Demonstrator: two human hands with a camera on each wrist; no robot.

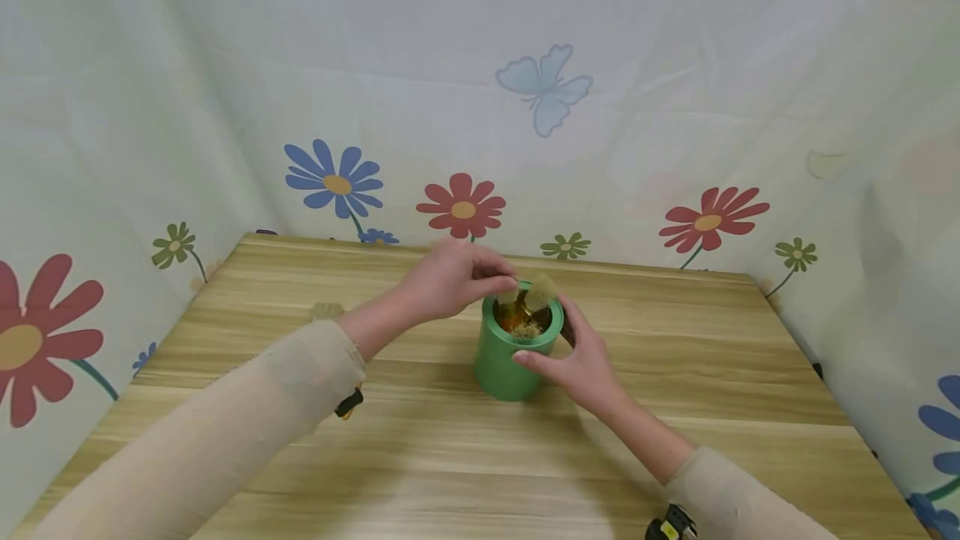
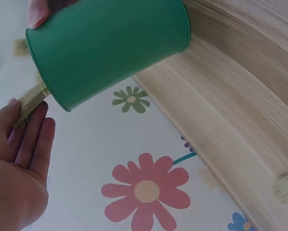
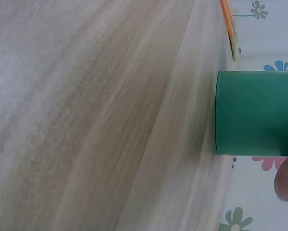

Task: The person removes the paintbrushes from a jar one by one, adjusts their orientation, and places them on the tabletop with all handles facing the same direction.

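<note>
Basically, L hand pinches a brush by its bristles, approx. 11 o'clock on the rim of the green cup; R hand is curled round its side at 3-4 o'clock. Cup's upright on the table. Other bristle heads crowd its mouth, so the pinched brush could prob. snag if shifted. Soft bristles might slip w/ a hard tug; if R hand eases off, cup may tip. Loose brush, 9 o'clock, risks a knock from L sleeve.
</note>
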